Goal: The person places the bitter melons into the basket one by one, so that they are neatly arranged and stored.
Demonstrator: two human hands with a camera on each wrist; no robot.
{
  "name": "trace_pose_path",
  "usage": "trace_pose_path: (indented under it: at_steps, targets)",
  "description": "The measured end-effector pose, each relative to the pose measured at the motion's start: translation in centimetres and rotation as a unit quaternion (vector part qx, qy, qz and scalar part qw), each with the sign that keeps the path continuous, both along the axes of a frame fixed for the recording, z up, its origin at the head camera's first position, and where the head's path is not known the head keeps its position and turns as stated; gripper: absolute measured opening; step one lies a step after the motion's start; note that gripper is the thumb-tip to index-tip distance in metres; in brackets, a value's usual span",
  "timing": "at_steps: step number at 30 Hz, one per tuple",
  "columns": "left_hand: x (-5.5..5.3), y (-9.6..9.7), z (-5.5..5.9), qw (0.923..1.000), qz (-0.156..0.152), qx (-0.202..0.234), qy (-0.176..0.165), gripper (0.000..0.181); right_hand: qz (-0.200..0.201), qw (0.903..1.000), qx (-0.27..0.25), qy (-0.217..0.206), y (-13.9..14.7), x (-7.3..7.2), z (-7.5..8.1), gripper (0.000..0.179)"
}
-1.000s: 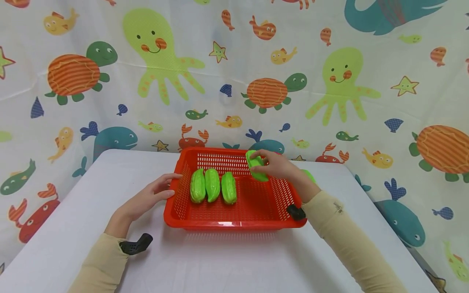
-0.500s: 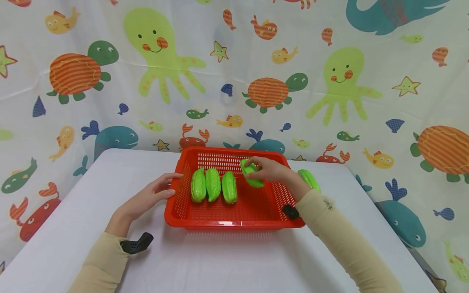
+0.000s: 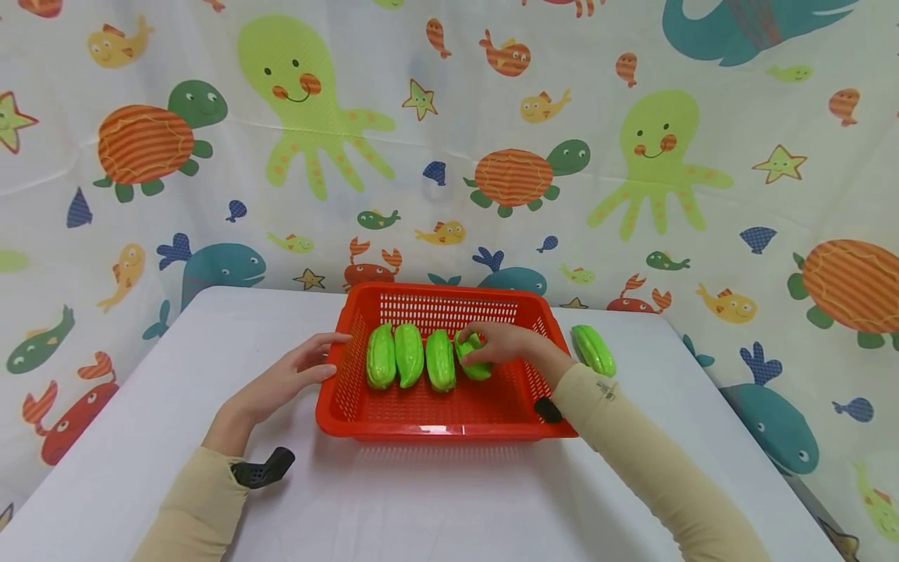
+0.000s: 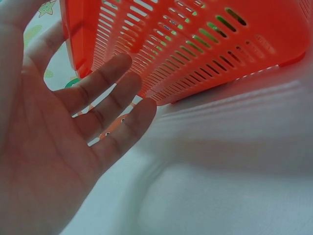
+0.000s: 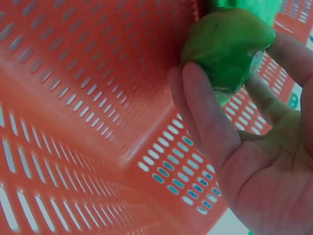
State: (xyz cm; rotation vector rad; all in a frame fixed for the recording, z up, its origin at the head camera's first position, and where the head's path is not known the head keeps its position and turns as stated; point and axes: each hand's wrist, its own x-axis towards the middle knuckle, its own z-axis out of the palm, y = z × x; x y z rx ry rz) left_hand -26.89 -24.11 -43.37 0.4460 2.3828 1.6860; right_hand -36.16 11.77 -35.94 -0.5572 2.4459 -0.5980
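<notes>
In the head view, my right hand (image 3: 497,343) is inside the red plastic basket (image 3: 435,430), its fingers and thumb around a green bitter melon (image 3: 474,367). The right wrist view shows the end of this bitter melon (image 5: 225,49) between thumb and fingers. Left of it in the basket lie three more, a near one (image 3: 440,361), a middle one (image 3: 408,355) and a leftmost one (image 3: 381,357), side by side. My left hand (image 3: 284,380) rests at the basket's left rim; in the left wrist view its fingers (image 4: 115,105) are loosely straight beside the slotted wall.
Another bitter melon (image 3: 594,350) lies on the white table (image 3: 421,507), to the right of the basket. A cloth printed with sea animals (image 3: 449,140) hangs behind the table. Black wrist devices sit at the left sleeve (image 3: 261,468) and the right sleeve (image 3: 548,410).
My right hand has lowered the bitter melon leftward and toward me, from near the basket's back wall to beside the other three. The left hand stays at the rim.
</notes>
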Motion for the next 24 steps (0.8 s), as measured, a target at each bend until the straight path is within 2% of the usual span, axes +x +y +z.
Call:
trace_pose_path:
  at_steps: [10,14,19,24]
  targets:
    - [0.0,0.0,0.0,1.0,-0.001,0.0,-0.004,0.053,-0.023,0.9997,-0.003,-0.004,-1.4,0.6,-0.6,0.047]
    - [-0.1,0.0,0.1,1.0,-0.003,-0.001,-0.004,0.053,-0.028,0.9995,0.01,0.014,-1.7,0.6,-0.7,0.048]
    - [-0.1,-0.1,0.1,1.0,-0.003,0.001,-0.004,0.053,-0.023,0.9989,0.019,0.035,-1.9,0.4,-0.8,0.047]
    - [-0.2,-0.1,0.0,1.0,-0.003,-0.002,-0.004,0.053,-0.012,0.9989,0.025,0.038,-1.8,0.4,-0.7,0.046]
